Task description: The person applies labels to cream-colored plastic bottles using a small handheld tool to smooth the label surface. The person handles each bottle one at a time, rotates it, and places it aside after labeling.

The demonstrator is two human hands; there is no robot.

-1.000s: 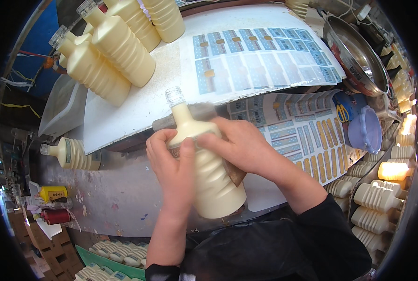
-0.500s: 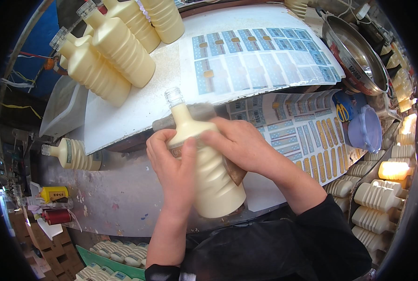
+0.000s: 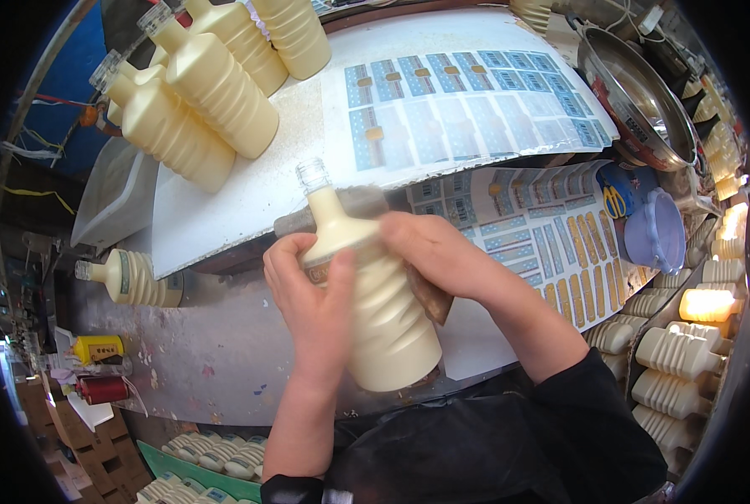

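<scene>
A cream bottle (image 3: 392, 336) with a ribbed body and a clear threaded neck leans in front of me, its neck pointing away. My left hand (image 3: 301, 286) is wrapped round its left shoulder, the thumb pressed on the front beside a narrow label band (image 3: 333, 262). At the bottle's right shoulder is my right hand (image 3: 430, 252), slightly blurred, fingertips at the band's right end. From under its palm sticks out a flat brown piece (image 3: 430, 297), which looks held there; its kind I cannot tell. Behind the bottle's neck lies a grey padded roll (image 3: 362, 202).
Several cream bottles (image 3: 215, 92) stand on the white board at the far left. Sticker sheets (image 3: 476, 109) lie on the board and below it. Right are a metal pan (image 3: 644, 92), yellow-handled scissors (image 3: 615, 202) and a lilac basket (image 3: 656, 231). Another bottle (image 3: 131, 277) lies left.
My right hand has shifted right along the bottle's shoulder, and the brown piece has moved with it. The right end of the band is less covered. My left hand and the bottle stay put.
</scene>
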